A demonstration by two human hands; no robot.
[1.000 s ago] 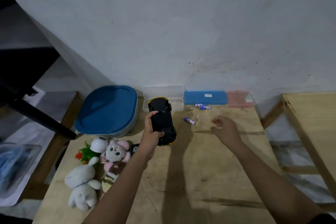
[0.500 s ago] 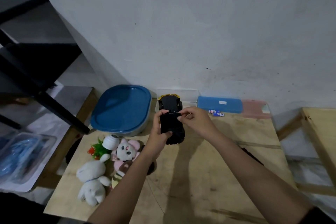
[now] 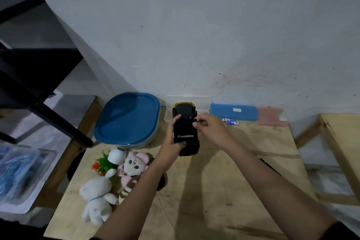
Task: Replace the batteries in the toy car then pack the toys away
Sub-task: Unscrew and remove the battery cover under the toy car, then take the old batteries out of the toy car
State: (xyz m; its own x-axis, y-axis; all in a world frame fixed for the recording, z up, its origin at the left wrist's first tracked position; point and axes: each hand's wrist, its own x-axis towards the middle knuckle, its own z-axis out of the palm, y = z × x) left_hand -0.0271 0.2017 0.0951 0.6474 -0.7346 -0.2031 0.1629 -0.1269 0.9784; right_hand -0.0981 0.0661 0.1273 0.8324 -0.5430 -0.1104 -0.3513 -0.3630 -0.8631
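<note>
The toy car (image 3: 184,128), yellow with a black underside, is held upside down above the wooden table (image 3: 224,191). My left hand (image 3: 171,142) grips it from the left side. My right hand (image 3: 212,130) has curled fingertips pinching at the right edge of the car's underside; what lies between them is hidden. Two loose batteries (image 3: 229,121) lie on the table just right of my right hand. A white plush bunny (image 3: 97,197) and a pink plush (image 3: 134,165) lie at the table's left front, beside a small potted plant (image 3: 115,157).
A tub with a blue lid (image 3: 126,119) stands at the back left. Along the wall sit a clear box (image 3: 187,99), a blue case (image 3: 233,112) and a pink case (image 3: 270,116). A second wooden table (image 3: 341,142) is at the right, a black shelf (image 3: 39,64) at the left.
My right hand came in from the table at the right to the car's underside. My left hand kept hold of the car. The view shifted slightly left.
</note>
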